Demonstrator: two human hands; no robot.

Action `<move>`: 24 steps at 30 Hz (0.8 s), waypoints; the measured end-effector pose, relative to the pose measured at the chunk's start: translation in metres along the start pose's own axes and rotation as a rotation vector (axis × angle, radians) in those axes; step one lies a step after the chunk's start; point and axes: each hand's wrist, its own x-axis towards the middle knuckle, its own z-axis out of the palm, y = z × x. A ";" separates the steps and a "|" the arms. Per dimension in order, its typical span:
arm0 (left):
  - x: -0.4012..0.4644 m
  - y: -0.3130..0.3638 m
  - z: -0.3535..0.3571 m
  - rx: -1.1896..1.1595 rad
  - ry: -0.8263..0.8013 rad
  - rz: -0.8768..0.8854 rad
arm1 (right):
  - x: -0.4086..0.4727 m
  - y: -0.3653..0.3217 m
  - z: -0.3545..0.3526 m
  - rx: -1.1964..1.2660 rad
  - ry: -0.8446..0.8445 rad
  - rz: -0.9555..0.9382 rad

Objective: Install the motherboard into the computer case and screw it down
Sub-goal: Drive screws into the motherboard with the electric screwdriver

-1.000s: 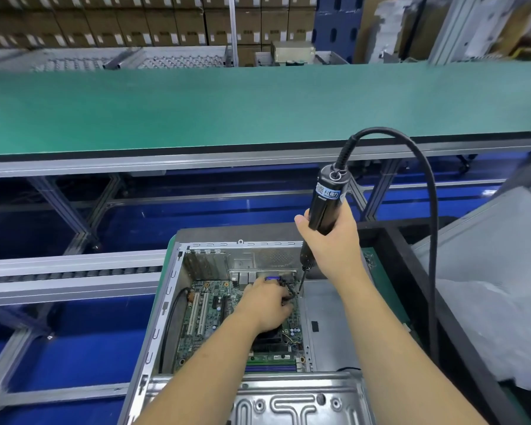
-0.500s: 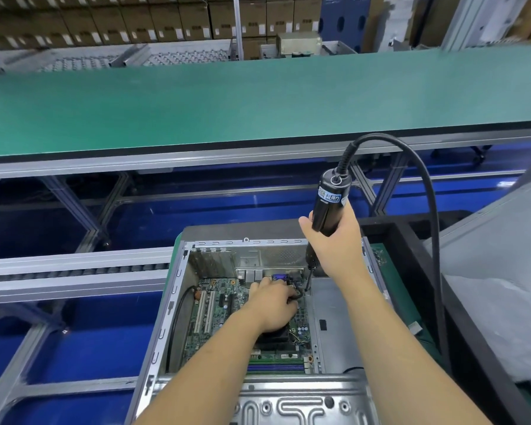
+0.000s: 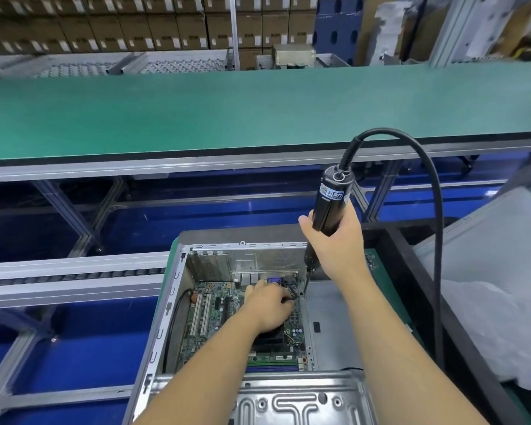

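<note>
Bare grey sheet-metal computer case (image 3: 292, 403), glossy black plastic screwdriver (image 3: 330, 207), matt green conveyor belt (image 3: 227, 115), brown cardboard boxes (image 3: 135, 23)

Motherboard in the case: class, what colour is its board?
Green, seen in the head view: the motherboard inside the case.

The motherboard (image 3: 215, 320) is seated in the left part of the computer case (image 3: 172, 302). A screwdriver (image 3: 328, 210) is held upright above the board's far right corner. A conveyor belt (image 3: 227, 111) is set behind the case, with boxes (image 3: 135, 26) stacked beyond it.
</note>
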 end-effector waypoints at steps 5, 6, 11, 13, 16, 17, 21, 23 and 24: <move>-0.004 0.002 0.002 0.107 -0.027 0.024 | -0.003 0.006 0.005 -0.018 -0.021 -0.003; -0.004 0.001 0.002 0.123 -0.028 0.029 | -0.003 0.009 0.006 -0.020 -0.019 0.003; -0.001 -0.005 0.003 0.091 -0.041 0.046 | -0.004 0.017 0.011 -0.012 0.007 0.012; 0.000 -0.005 0.005 0.102 -0.043 0.045 | -0.002 0.018 0.011 -0.011 0.012 0.021; 0.001 -0.005 0.006 0.105 -0.042 0.048 | 0.000 0.021 0.011 -0.022 0.009 0.030; 0.001 -0.005 0.006 0.104 -0.040 0.050 | 0.000 0.022 0.011 -0.029 0.011 0.032; 0.000 -0.004 0.006 0.119 -0.031 0.061 | 0.001 0.022 0.009 -0.038 0.031 0.037; 0.000 -0.004 0.005 0.117 -0.026 0.061 | 0.002 0.019 0.009 -0.034 0.034 0.031; -0.001 -0.004 0.005 0.113 -0.024 0.062 | 0.001 0.017 0.009 -0.032 0.035 0.031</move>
